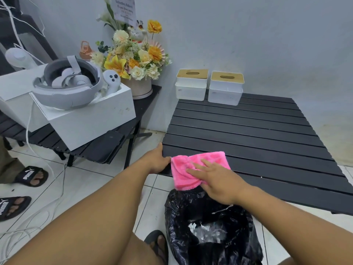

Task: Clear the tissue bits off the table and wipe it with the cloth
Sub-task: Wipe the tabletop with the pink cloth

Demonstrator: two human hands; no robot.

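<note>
Head view. Saw the right hand (215,180) pressed flat on the pink cloth (191,165), fingers straight and spread, clutching nothing. Found the cloth lying on the near left corner of the black slatted counter (248,131), with its lower edge hanging past the counter's near edge, above the mouth of the black bag (181,217). Could not see the part of the cloth under the palm.

Saw the left hand (156,159) gripping the counter's left edge, just beside the cloth. Made out the thumb on top and the fingers curled round the edge, tips hidden beneath.

Found white tissue bits (208,233) down inside the bag, crumpled together and hard to tell apart. Spotted one tiny pale speck on a slat to the right of the hand, too small to name.

Noted two white tissue boxes (191,85) with wooden lids side by side at the counter's far left edge, against the wall.

Noted a second, lower counter (107,148) to the left, carrying a white box (91,119) with a grey headset (66,83) on top and a pot of flowers (137,58) behind. Could not read the card above the flowers.

Saw black sandals (30,175) on the tiled floor at far left, one cut off by the frame edge, and white cables (28,131) trailing past them.
</note>
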